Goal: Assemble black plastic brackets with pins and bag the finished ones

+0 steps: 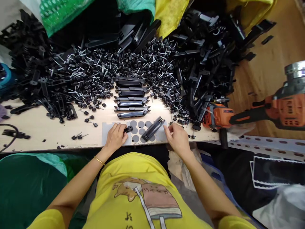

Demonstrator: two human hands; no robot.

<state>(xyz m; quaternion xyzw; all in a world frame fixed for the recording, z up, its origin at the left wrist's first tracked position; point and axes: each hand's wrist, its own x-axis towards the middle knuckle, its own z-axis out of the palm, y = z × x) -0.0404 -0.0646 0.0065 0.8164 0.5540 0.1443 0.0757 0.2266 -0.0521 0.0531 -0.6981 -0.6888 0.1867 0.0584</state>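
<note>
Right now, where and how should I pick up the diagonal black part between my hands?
Probably grip the black part across its long sides at mid-length, coming from the right with your right hand: it lies slanted, its body is long and narrow, and that hand is nearby.

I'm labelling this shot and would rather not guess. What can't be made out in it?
Head view, hidden: one end of the black piece, covered by the left hand.
Head view, hidden: whether the right hand pinches anything; its own curled shape covers the spot.
Head view, cut off: the rest of the blue container, by the left edge.
Head view, too small: what is printed on the orange power tool.
</note>
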